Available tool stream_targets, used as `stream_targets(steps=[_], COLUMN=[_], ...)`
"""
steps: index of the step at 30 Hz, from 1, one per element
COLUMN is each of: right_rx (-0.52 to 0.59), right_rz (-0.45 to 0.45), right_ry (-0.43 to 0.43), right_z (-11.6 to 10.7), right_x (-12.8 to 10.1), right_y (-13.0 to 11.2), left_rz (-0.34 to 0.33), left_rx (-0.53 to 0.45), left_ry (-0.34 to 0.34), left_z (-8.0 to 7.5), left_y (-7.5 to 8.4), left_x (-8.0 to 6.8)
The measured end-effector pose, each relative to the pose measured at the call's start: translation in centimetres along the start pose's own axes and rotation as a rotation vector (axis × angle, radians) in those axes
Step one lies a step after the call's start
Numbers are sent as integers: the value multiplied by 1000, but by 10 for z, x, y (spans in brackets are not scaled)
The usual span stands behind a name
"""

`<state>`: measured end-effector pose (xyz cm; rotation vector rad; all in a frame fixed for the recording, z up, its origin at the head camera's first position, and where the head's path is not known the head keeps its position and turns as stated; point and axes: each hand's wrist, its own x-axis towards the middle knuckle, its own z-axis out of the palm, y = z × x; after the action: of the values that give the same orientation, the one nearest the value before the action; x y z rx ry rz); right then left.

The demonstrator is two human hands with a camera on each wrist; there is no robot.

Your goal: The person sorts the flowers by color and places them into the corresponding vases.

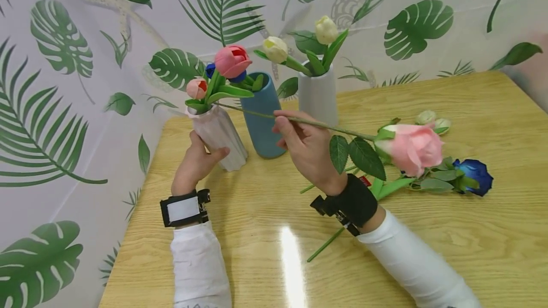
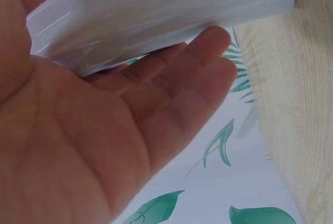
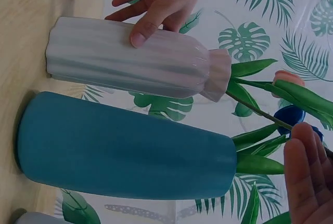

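Observation:
My left hand [image 1: 194, 163] grips a fluted pale vase [image 1: 224, 141] low on its body, thumb on the near side and fingers around the far side. Two pink tulips [image 1: 233, 62] with green leaves stand in this vase. My right hand [image 1: 310, 153] pinches the stem of a pink rose [image 1: 418, 150] between thumb and fingers. The rose's bloom points to the right, and its thin stem slants left to the pale vase's mouth. In the right wrist view, the stem's end [image 3: 250, 108] reaches that rim. Right behind the stem stands a blue vase [image 3: 125, 148].
Blue flowers [image 1: 210, 70] stand in the blue vase. A smooth white vase [image 1: 318, 96] beside it holds cream tulips [image 1: 275, 50]. On the wooden table [image 1: 257, 251] at right lie a blue rose [image 1: 474, 177] and cream buds [image 1: 428, 118], with loose stems under my right forearm. A leaf-print cloth [image 1: 128, 61] hangs behind.

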<state>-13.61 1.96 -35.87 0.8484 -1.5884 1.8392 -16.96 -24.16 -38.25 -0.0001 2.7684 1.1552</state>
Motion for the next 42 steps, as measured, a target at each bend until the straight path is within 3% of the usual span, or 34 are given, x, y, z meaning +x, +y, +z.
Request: stream_targets(steps=[5, 11, 14, 21, 26, 30, 33, 38, 42], right_rx=[-38, -293, -365, -626, -690, -774, -869, -1063, -1054], right_rz=[51, 122, 117, 45, 21, 73, 125, 249, 318], right_ry=[-46, -270, -331, -321, -345, -408, -505, -818, -915], right_z=[14, 20, 24, 37, 47, 62, 78, 95, 83], right_x=[17, 40, 52, 68, 70, 79, 87, 83, 59], right_y=[3, -6, -8, -16, -12, -4, 5, 13, 21], left_rz=[-4, 4, 10, 19, 18, 24, 38, 108, 113], left_rx=[-1, -5, -5, -28, -37, -58, -73, -97, -60], left_ry=[-4, 2, -2, 1, 0, -6, -4, -7, 0], left_z=[1, 0, -1, 0, -1, -2, -2, 1, -1], left_y=[-3, -7, -8, -8, -8, -8, -9, -12, -9], left_x=[0, 1, 1, 1, 0, 2, 2, 3, 6])
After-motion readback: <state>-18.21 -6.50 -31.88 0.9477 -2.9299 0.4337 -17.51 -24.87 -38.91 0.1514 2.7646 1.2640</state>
